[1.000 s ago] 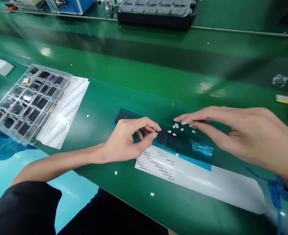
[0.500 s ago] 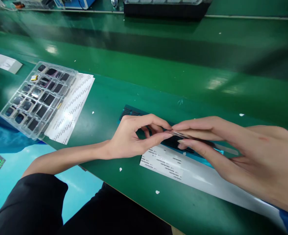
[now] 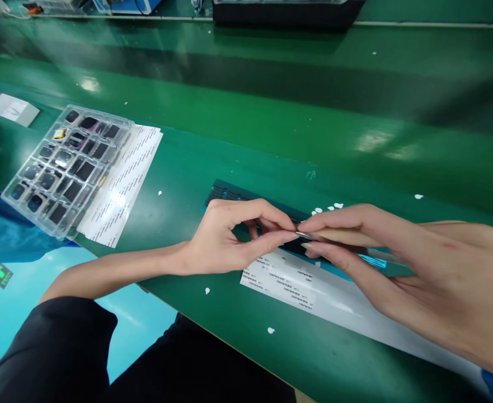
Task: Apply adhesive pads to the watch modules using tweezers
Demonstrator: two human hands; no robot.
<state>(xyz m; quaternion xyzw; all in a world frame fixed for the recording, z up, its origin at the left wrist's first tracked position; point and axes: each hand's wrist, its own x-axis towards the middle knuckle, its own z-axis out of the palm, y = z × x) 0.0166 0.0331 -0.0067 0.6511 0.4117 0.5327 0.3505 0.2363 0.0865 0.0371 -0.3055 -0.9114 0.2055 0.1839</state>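
Observation:
My left hand [image 3: 238,232] is closed in a pinch, thumb and forefinger meeting at the tip of a pair of tweezers. What lies between those fingertips is too small to make out. Held between the thumb and fingers of my right hand [image 3: 380,257] are the slim metal tweezers [image 3: 308,237], pointing left, their back end showing behind the thumb. Both hands hover over a dark slotted strip [image 3: 225,190] with blue edges. Under it lies a white printed sheet [image 3: 277,282], its glossy part running to the lower right.
A clear compartment box [image 3: 67,168] of small dark screens stands at left on white printed sheets [image 3: 122,184]. Behind it is a white box [image 3: 15,109]. White dots [image 3: 271,330] are scattered on the green table [image 3: 179,168]. At far left, another person's blue sleeve [image 3: 15,235] shows.
Both hands have shifted very slightly to the right, still meeting at the tweezers' tip. Several white dots behind my right hand have come into view.

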